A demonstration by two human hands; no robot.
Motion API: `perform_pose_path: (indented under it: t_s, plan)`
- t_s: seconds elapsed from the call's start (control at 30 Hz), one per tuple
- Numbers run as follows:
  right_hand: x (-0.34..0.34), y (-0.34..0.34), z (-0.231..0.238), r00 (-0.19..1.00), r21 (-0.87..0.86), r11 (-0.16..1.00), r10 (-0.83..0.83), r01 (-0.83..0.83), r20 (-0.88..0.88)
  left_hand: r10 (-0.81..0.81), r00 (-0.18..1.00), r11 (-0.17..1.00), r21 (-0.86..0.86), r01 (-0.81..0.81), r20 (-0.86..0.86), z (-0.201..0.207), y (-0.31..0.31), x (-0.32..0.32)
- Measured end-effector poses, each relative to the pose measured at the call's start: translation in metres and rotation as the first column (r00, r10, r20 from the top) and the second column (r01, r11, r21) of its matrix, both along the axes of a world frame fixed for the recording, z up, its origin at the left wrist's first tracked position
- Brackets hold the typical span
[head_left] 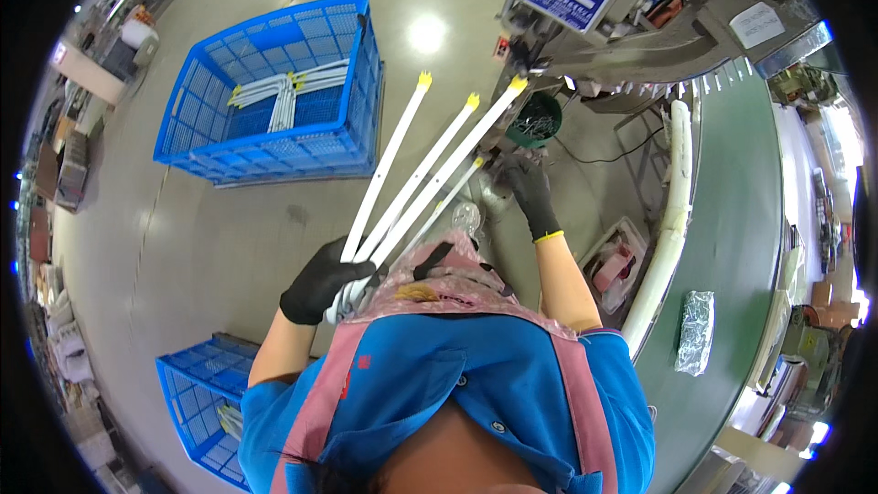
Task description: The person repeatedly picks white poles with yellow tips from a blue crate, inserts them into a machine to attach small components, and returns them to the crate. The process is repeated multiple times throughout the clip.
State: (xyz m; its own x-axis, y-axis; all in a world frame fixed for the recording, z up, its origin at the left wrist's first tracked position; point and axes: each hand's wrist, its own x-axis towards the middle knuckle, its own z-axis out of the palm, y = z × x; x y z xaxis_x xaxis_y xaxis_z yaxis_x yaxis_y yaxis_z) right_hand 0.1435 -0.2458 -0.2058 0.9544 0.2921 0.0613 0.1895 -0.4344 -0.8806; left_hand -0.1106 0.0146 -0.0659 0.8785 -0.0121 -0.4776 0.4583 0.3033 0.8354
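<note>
My left hand [315,285], in a black glove, is closed around the lower ends of several slim white tubes [391,163] with yellow tips. They fan upward and away from me, and the tip of the longest reaches the machine [631,46]. One shorter tube lies lower, behind the others. My right hand [529,190], in a black glove with a yellow cuff edge, reaches forward below a dark green bucket [538,119] of small metal pieces. Its fingers merge with dark machine parts, so I cannot tell whether they hold anything.
A large blue crate [274,151] with white tubes stands on the floor at far left. Another blue crate [197,402] is near my left elbow. To the right run a white padded rail [672,220] and a green worktop [722,265] bearing a clear plastic packet [696,332].
</note>
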Motion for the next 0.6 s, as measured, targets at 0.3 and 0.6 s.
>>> perform_pose_path:
  t_s: [0.3, 0.6]
  plan:
    - [-0.037, 0.041, -0.029, 0.918, 0.026, 0.94, 0.339, -0.341, -0.206, 0.204, 0.976, 0.972, 0.104, -0.211, 0.07, 0.028, 0.006, -0.044]
    - [-0.074, 0.094, -0.035, 0.702, 0.171, 0.831, 0.542, -0.53, -0.462, 0.514, 0.819, 0.817, 0.148, -0.558, 0.255, 0.035, 0.045, -0.092]
